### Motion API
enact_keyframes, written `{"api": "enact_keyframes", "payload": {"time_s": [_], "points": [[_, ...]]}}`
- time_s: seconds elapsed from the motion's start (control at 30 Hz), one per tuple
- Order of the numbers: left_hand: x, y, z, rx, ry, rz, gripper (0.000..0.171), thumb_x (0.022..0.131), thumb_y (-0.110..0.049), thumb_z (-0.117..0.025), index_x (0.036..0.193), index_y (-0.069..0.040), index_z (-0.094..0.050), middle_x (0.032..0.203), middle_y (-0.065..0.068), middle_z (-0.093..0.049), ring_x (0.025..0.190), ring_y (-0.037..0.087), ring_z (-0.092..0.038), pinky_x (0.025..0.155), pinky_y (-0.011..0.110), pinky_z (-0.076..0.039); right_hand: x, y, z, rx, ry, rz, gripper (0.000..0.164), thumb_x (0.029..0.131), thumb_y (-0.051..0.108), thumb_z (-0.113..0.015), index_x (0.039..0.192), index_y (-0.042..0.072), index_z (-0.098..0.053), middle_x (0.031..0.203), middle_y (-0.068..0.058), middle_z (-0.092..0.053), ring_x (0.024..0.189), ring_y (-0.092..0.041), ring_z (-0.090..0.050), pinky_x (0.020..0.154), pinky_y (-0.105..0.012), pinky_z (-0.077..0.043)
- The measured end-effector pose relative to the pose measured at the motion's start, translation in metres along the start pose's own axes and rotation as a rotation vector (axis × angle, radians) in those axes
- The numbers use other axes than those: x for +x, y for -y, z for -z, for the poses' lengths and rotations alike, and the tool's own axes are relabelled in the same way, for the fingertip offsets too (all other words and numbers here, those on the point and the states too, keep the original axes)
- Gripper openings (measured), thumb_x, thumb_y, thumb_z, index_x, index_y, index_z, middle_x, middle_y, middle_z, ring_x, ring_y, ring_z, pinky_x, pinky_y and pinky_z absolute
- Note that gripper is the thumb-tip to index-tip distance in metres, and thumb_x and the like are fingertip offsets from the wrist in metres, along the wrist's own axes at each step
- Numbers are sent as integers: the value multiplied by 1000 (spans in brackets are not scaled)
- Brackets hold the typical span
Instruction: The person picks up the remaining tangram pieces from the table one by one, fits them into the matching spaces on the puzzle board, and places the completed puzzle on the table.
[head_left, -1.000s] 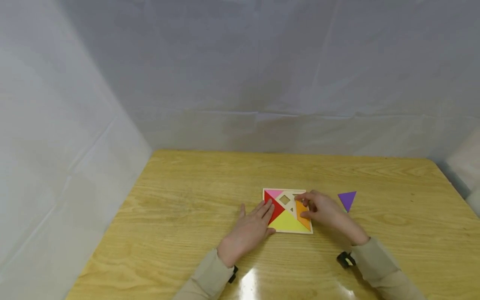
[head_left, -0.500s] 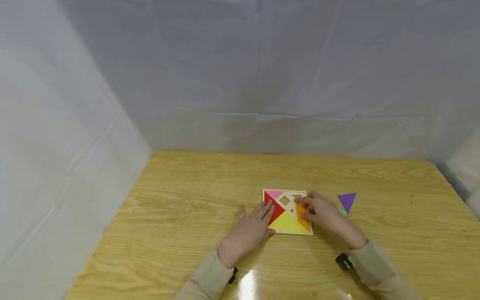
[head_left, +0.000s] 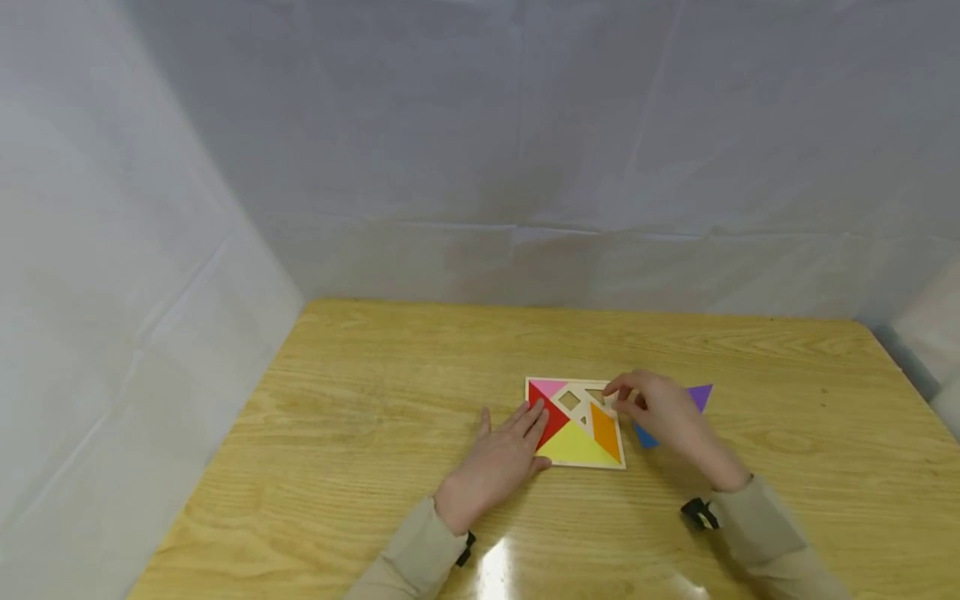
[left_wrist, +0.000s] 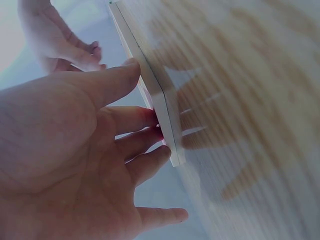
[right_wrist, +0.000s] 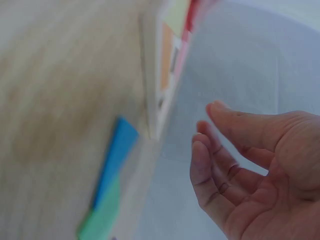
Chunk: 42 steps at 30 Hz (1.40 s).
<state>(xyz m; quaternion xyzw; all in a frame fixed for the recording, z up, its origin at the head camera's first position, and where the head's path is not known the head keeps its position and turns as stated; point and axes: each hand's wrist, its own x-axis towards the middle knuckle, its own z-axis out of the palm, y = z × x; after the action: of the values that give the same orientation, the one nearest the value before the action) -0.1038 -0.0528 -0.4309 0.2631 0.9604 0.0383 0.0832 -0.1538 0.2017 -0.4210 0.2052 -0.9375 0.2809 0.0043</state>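
A wooden tangram board [head_left: 582, 408] lies on the table, holding a red triangle [head_left: 553, 420], a yellow triangle [head_left: 576, 448], an orange parallelogram [head_left: 606, 432] and a pink piece [head_left: 549, 387]. Several cut-out recesses show bare at its upper right. My left hand [head_left: 497, 468] rests over the board's left side, fairly straight fingertips on the red triangle and thumb at the near edge. My right hand [head_left: 669, 419] hovers at the board's right edge, fingers loosely bent. In the right wrist view a gap separates its thumb from its fingertips, with nothing between.
Right of the board, partly behind my right hand, lie a blue piece [head_left: 646, 437] and a purple triangle [head_left: 702, 397]. A green piece [right_wrist: 104, 214] is beside the blue one. The wooden table [head_left: 375, 400] is backed by a pale sheet [head_left: 450, 150].
My right hand has let go of the orange parallelogram and moved up and right off it. The parallelogram stays in the board; the blue piece has come into view. My left hand has stayed put.
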Motion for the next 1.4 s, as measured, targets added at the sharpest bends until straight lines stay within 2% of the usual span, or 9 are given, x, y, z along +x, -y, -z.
{"api": "enact_keyframes", "payload": {"time_s": [0.1,0.23,0.37,0.53,0.73,0.83,1.0,1.23,1.4], "points": [[0,0,0,-3,0,1,63,104,-42,-54,156,-9,-40,165,3,-32,151,20,-31,117,64,-26,-1,-4,12,3,-41,-1,10,94,2,-69,100,7,-75,90,-5,-71,67,-12,-61,58,-26,-50],[-1,0,1,-4,-1,0,63,104,-42,-54,156,-9,-40,165,3,-32,151,20,-31,116,64,-26,-4,-14,25,-84,-51,-22,7,94,5,-70,98,8,-75,92,-6,-74,67,-14,-62,59,-30,-50],[0,0,-1,1,2,0,63,104,-42,-53,157,-9,-39,165,3,-32,151,20,-31,116,65,-26,-7,-25,34,-159,14,-58,6,93,4,-71,97,6,-75,88,-6,-73,71,-18,-65,62,-36,-54],[-1,1,-1,5,1,2,64,103,-42,-55,157,-10,-40,165,3,-32,151,20,-31,116,65,-27,-9,-34,37,-206,130,-87,5,91,8,-74,95,4,-74,82,-1,-70,73,-15,-62,66,-36,-53],[0,2,-3,5,0,0,64,104,-43,-53,157,-10,-39,165,2,-31,151,19,-30,116,65,-26,-14,-35,39,-221,261,-173,35,83,23,-84,106,0,-70,88,-3,-63,76,-17,-56,69,-37,-50],[1,1,-4,4,0,-4,64,104,-43,-52,157,-10,-38,165,2,-30,152,19,-30,116,65,-26,-21,-35,38,-255,292,-184,46,79,27,-87,109,-2,-68,92,-6,-61,79,-20,-55,70,-39,-51],[0,-1,-4,16,6,-5,65,104,-44,-53,157,-11,-39,165,2,-31,152,19,-30,116,64,-27,-31,-40,32,-279,229,-135,43,77,24,-89,103,-3,-67,93,-9,-61,80,-22,-58,71,-41,-53],[-2,-1,-1,9,-3,4,62,104,-41,-55,156,-11,-42,164,2,-33,151,18,-31,116,64,-27,-35,-46,29,-120,196,-180,40,80,15,-86,104,-1,-59,92,-9,-62,79,-21,-55,70,-38,-49],[-2,-1,-1,-3,0,3,62,104,-41,-54,156,-10,-41,164,2,-33,151,19,-30,116,64,-26,-37,-56,28,-81,172,-143,35,83,13,-83,102,4,-56,95,-13,-68,85,-31,-67,71,-45,-54]]}}
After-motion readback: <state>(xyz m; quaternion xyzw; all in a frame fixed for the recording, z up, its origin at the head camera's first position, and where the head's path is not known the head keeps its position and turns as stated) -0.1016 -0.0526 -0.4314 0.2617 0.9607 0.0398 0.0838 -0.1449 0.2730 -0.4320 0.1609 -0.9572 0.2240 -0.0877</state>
